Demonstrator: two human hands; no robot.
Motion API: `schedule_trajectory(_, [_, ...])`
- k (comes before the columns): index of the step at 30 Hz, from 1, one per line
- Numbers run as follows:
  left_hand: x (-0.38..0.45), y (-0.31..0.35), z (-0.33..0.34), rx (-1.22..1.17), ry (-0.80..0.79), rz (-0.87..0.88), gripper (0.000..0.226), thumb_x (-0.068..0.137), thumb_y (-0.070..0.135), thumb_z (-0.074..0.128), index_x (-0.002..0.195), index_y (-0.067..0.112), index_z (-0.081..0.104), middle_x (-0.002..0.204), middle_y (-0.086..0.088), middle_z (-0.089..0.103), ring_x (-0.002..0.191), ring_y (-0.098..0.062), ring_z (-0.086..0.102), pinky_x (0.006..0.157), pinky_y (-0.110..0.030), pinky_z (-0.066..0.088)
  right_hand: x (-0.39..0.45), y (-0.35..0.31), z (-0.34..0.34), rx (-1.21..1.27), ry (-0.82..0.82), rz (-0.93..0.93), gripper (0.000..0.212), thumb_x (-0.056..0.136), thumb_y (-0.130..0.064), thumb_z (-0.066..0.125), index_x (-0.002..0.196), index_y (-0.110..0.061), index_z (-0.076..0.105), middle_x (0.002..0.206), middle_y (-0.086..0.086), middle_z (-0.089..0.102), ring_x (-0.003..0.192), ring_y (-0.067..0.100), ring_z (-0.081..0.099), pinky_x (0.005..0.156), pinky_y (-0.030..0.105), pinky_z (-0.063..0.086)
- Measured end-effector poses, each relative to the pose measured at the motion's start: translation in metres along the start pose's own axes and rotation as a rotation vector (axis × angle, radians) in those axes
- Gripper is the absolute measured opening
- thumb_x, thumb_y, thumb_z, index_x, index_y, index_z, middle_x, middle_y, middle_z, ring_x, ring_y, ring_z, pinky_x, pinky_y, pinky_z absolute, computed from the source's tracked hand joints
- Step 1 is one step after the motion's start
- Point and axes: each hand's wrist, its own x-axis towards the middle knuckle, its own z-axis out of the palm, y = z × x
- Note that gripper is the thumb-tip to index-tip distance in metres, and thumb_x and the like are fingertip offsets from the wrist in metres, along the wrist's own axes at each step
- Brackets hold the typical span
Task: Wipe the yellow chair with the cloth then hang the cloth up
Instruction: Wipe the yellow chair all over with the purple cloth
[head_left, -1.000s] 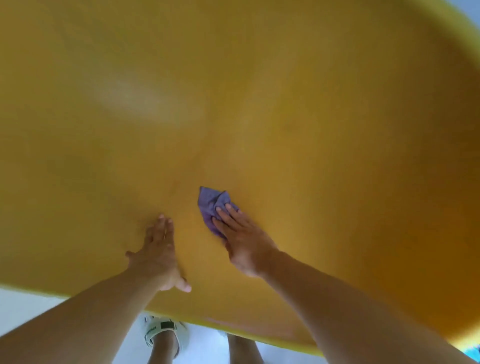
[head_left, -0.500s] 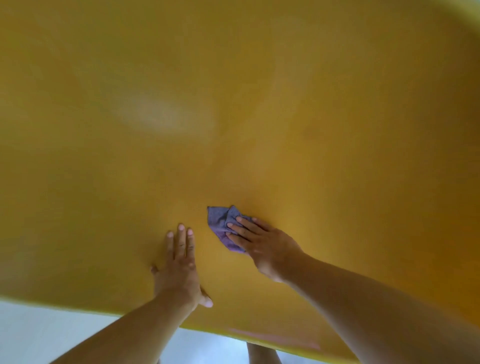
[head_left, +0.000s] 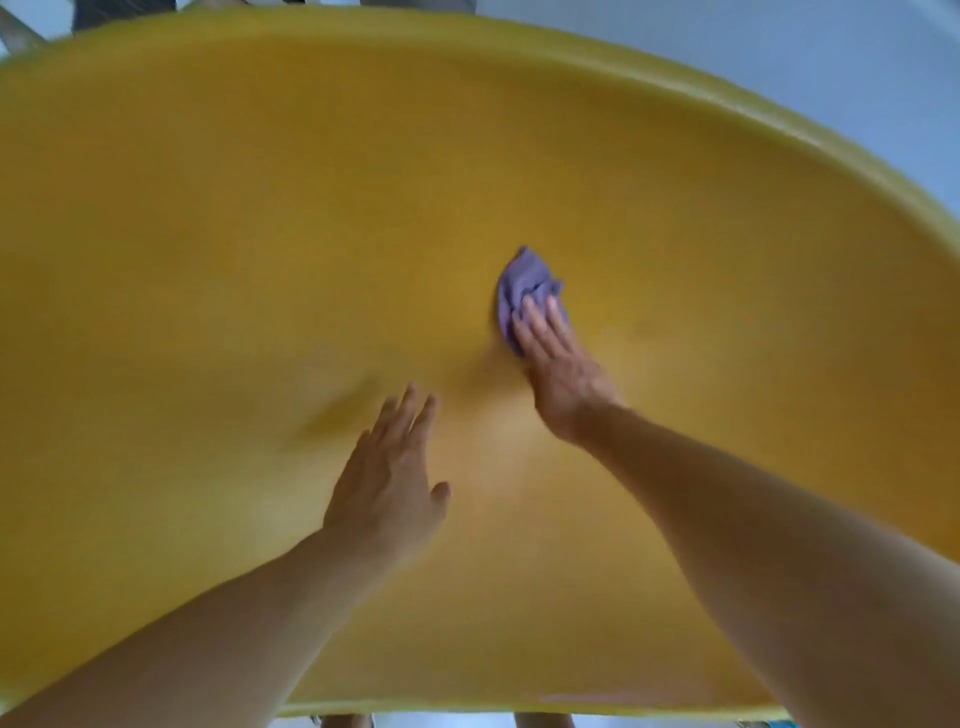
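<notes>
Head camera: we see the fingers (head_left: 540, 317) of our right hand (head_left: 563, 374) lying flat and together on the small crumpled purple cloth (head_left: 522, 283), pressing it against the smooth yellow moulded plastic chair (head_left: 218, 218) rather than pinching it, which we judge suits a sliding wipe. The cloth sits near the middle of the seat's broad curved surface, bunched ahead of the fingertips. Our left hand (head_left: 387, 483) rests open beside it, fingers together and palm down on the bare yellow surface, probably to steady the chair and brace our lean. Wiping looks under way; no place to hang the cloth shows here. Motion blur softens both hands.
</notes>
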Motion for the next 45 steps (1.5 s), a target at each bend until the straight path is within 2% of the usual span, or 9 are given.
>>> schedule_trajectory(5, [0.004, -0.045, -0.015, 0.095, -0.032, 0.022, 0.092, 0.094, 0.035, 0.058, 0.157, 0.024, -0.007, 0.165, 0.006, -0.015, 0.153, -0.015, -0.007, 0.123, -0.039, 0.016, -0.077, -0.122, 0.055, 0.214, -0.347, -0.162, 0.076, 0.096, -0.009, 0.040, 0.161, -0.019, 0.002, 0.167, -0.005, -0.012, 0.152, 0.021, -0.021, 0.127, 0.042, 0.002])
schedule_trajectory(8, [-0.002, -0.057, -0.007, 0.103, -0.086, 0.000, 0.094, 0.094, 0.037, 0.058, 0.157, 0.022, -0.010, 0.165, 0.004, -0.017, 0.153, -0.016, -0.009, 0.123, -0.038, 0.015, -0.081, -0.111, 0.046, 0.123, -0.452, -0.383, 0.072, 0.095, -0.008, 0.030, 0.161, -0.024, 0.005, 0.168, -0.006, -0.008, 0.155, 0.014, -0.009, 0.125, 0.032, -0.001])
schedule_trajectory(12, [-0.004, -0.057, -0.012, 0.086, -0.054, -0.003, 0.095, 0.095, 0.037, 0.058, 0.156, 0.024, -0.014, 0.164, 0.007, -0.020, 0.152, -0.014, -0.012, 0.124, -0.037, 0.012, -0.006, -0.009, 0.000, -0.259, -0.249, -0.310, 0.057, 0.101, -0.028, 0.037, 0.157, -0.026, 0.027, 0.165, 0.000, 0.027, 0.141, 0.008, 0.046, 0.124, 0.023, 0.019])
schedule_trajectory(15, [0.002, -0.055, -0.025, 0.071, 0.024, 0.008, 0.095, 0.095, 0.035, 0.059, 0.156, 0.024, -0.013, 0.164, 0.007, -0.019, 0.153, -0.013, -0.012, 0.124, -0.037, 0.011, 0.045, 0.040, -0.088, -0.438, 0.117, -0.117, 0.064, 0.095, -0.012, 0.024, 0.158, -0.003, 0.016, 0.166, 0.015, 0.019, 0.153, 0.032, 0.019, 0.123, 0.035, -0.016])
schedule_trajectory(20, [0.007, -0.046, -0.033, 0.022, 0.090, 0.018, 0.094, 0.094, 0.032, 0.059, 0.157, 0.024, -0.010, 0.165, 0.007, -0.015, 0.153, -0.012, -0.009, 0.125, -0.035, 0.010, 0.058, 0.049, -0.138, -0.290, 0.359, -0.067, 0.069, 0.090, -0.004, 0.029, 0.158, -0.002, 0.016, 0.167, 0.016, 0.012, 0.154, 0.034, 0.006, 0.127, 0.042, -0.001])
schedule_trajectory(29, [-0.005, -0.052, 0.015, 0.048, -0.060, 0.015, 0.094, 0.095, 0.033, 0.057, 0.156, 0.022, -0.013, 0.165, 0.005, -0.018, 0.153, -0.014, -0.009, 0.124, -0.036, 0.011, -0.086, -0.118, 0.066, 0.209, -0.242, -0.165, 0.074, 0.095, -0.012, 0.046, 0.160, -0.013, 0.011, 0.165, -0.001, -0.007, 0.152, 0.022, -0.017, 0.125, 0.035, -0.005])
schedule_trajectory(35, [-0.032, -0.059, 0.037, 0.149, -0.230, -0.004, 0.091, 0.097, 0.037, 0.052, 0.156, 0.024, -0.016, 0.164, 0.005, -0.022, 0.152, -0.016, -0.014, 0.124, -0.040, 0.011, -0.162, -0.122, 0.070, 0.221, -0.387, -0.446, 0.073, 0.076, -0.015, 0.037, 0.147, -0.020, 0.049, 0.157, 0.000, 0.043, 0.147, 0.021, 0.037, 0.118, 0.038, 0.036])
schedule_trajectory(39, [-0.044, -0.063, 0.041, 0.321, -0.425, -0.034, 0.107, 0.090, 0.046, 0.062, 0.154, 0.029, -0.022, 0.160, 0.011, -0.031, 0.150, -0.015, -0.023, 0.121, -0.054, 0.013, -0.135, -0.037, 0.056, -0.004, -0.273, -0.026, 0.061, 0.087, -0.024, 0.059, 0.146, -0.011, 0.050, 0.155, 0.006, 0.045, 0.148, 0.026, 0.029, 0.118, 0.040, 0.020])
schedule_trajectory(45, [-0.046, -0.052, 0.069, 0.457, -0.555, -0.132, 0.146, 0.055, 0.077, 0.073, 0.144, 0.035, -0.036, 0.152, 0.005, -0.046, 0.146, -0.025, -0.034, 0.114, -0.068, 0.015, -0.125, 0.050, 0.035, -0.099, -0.250, 0.233, 0.063, 0.101, -0.023, 0.036, 0.159, -0.006, 0.017, 0.168, 0.008, 0.008, 0.156, 0.027, 0.000, 0.127, 0.041, 0.002])
